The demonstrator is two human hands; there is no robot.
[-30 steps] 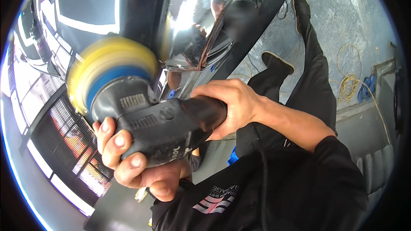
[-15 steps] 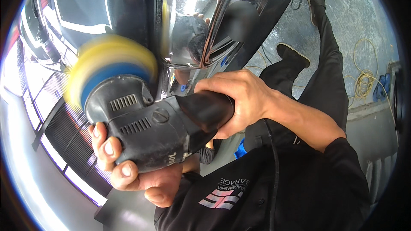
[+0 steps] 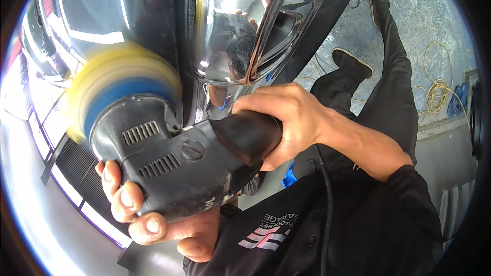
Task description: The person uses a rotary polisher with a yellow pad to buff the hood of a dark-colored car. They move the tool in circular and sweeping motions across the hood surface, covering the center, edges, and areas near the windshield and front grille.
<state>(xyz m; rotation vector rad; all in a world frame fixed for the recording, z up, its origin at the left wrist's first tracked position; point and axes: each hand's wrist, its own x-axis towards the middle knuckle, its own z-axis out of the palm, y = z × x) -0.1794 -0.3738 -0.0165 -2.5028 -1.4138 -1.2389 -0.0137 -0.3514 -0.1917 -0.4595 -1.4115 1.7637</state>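
Observation:
A black corded polisher (image 3: 174,158) is in both my hands, tilted, its head toward the left. Its yellow foam pad (image 3: 102,71) with a blue backing (image 3: 120,92) is blurred as if spinning. The pad overlaps a glossy dark car panel (image 3: 92,0); whether they touch, I cannot tell. My right hand (image 3: 294,120) is wrapped round the rear handle. My left hand (image 3: 158,227) cups the polisher's body from below, near its head, fingertips showing at its side. Beside the panel sits a glossy car light (image 3: 225,25) with reflections in it.
The polisher's dark cord (image 3: 326,209) runs down over my black shirt. Off to the right, a coiled yellow cable (image 3: 436,97) and a blue coil (image 3: 456,101) lie on the grey floor (image 3: 409,15). Dark slatted shutters (image 3: 82,168) stand at the left.
The polisher has shifted slightly left and downward in view, with my left hand moving along with it. My right hand keeps its grip on the handle.

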